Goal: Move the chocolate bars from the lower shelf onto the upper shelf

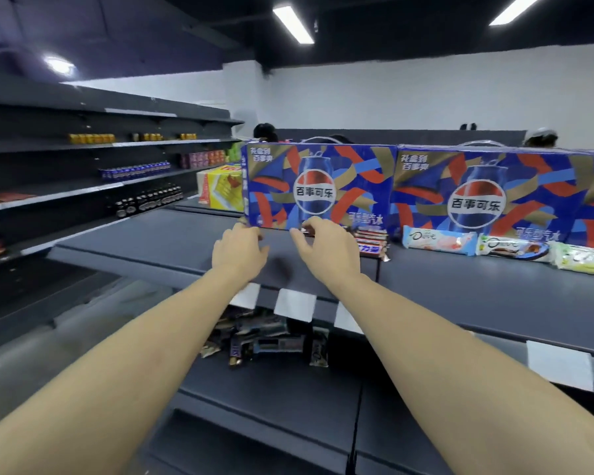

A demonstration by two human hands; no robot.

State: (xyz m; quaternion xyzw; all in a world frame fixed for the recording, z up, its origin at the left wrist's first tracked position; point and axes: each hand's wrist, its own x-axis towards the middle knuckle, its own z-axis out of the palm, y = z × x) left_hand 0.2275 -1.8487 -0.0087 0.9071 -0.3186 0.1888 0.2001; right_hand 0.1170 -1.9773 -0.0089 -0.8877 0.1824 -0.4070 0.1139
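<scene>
Both my hands reach onto the dark upper shelf [144,245], in front of a blue Pepsi carton [318,186]. My left hand [239,252] and my right hand [323,250] have curled fingers that pinch a dark chocolate bar [306,230], mostly hidden behind them, at the carton's base. A small stack of chocolate bars [371,241] lies just right of my right hand. On the lower shelf [271,395], a loose heap of several dark chocolate bars [264,337] sits partly hidden under the upper shelf's front edge.
Three Dove bars [439,242] lie in a row on the upper shelf at right, before a second Pepsi carton [487,193]. White price tags [295,305] hang on the shelf edge. Shelves with bottles and cans [144,200] run along the left. People's heads show behind the cartons.
</scene>
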